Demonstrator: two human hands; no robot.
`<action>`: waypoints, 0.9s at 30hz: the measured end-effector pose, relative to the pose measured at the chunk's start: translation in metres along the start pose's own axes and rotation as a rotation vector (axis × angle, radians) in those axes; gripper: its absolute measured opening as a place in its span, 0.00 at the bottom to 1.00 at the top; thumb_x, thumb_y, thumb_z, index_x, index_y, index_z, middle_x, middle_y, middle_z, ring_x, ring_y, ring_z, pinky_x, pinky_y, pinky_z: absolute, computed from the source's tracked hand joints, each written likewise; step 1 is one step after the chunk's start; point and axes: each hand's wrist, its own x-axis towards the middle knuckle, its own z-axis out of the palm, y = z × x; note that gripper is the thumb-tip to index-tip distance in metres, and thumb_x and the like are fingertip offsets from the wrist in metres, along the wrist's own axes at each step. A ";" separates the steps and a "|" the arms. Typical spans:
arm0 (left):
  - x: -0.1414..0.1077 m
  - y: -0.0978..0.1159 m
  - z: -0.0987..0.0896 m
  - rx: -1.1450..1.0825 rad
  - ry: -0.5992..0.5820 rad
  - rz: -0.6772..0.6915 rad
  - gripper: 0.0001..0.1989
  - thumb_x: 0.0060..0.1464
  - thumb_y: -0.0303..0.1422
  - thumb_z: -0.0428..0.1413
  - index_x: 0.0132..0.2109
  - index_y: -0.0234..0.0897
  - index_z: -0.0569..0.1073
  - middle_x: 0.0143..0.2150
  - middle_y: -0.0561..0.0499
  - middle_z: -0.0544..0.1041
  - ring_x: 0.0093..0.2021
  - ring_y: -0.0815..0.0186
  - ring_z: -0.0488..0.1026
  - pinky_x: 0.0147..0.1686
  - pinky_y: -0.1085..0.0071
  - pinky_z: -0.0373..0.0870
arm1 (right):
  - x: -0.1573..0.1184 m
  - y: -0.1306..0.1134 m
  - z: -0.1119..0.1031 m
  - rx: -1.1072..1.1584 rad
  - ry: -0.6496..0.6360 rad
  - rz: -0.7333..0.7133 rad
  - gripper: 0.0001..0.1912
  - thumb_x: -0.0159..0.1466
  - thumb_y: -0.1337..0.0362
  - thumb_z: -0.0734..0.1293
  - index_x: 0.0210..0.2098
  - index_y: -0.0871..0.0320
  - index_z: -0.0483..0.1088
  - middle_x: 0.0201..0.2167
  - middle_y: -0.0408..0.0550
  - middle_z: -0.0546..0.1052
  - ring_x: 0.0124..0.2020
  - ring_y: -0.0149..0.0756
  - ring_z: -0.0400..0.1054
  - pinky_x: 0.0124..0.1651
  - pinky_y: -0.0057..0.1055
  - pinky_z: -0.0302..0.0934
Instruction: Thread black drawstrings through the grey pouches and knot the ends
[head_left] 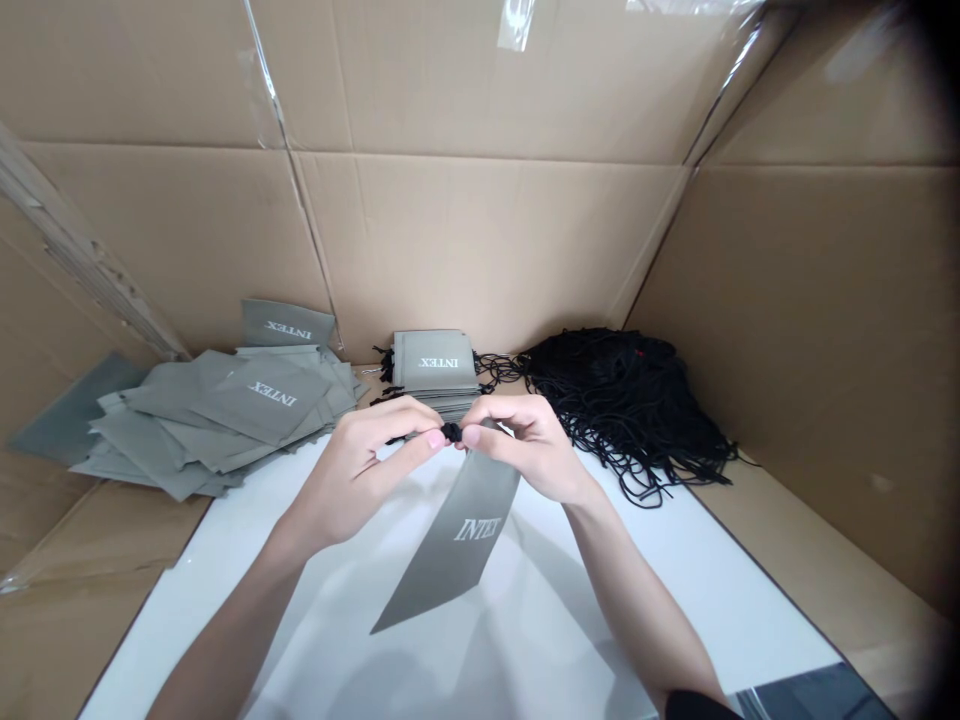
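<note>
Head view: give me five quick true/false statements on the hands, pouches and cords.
1. Both hands pinch a black cord end at the top of a grey pouch. True: left hand, right hand.
2. The held pouch lies flat on the white sheet. False: it hangs from the fingers above the white sheet.
3. A bundle of black cords lies to the right. True.
4. The loose pile of pouches is red. False: grey.
5. A neat pouch stack sits behind the hands. True.

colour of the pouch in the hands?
Grey pouch with white INTEX lettering; head view.
</note>
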 end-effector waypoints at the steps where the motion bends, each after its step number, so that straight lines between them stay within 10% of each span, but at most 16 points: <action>1: 0.000 0.000 -0.001 0.002 -0.004 0.009 0.12 0.64 0.33 0.52 0.33 0.37 0.76 0.37 0.49 0.77 0.36 0.65 0.72 0.34 0.71 0.66 | 0.000 0.000 0.000 0.004 0.000 0.004 0.09 0.62 0.62 0.68 0.26 0.58 0.74 0.22 0.42 0.73 0.24 0.29 0.61 0.28 0.27 0.56; 27: 0.002 -0.003 0.002 0.029 -0.003 0.013 0.11 0.61 0.34 0.55 0.31 0.37 0.74 0.33 0.51 0.75 0.33 0.67 0.70 0.33 0.72 0.65 | 0.002 0.004 0.003 0.046 0.068 -0.006 0.10 0.63 0.63 0.68 0.26 0.58 0.74 0.23 0.41 0.74 0.23 0.28 0.62 0.26 0.26 0.56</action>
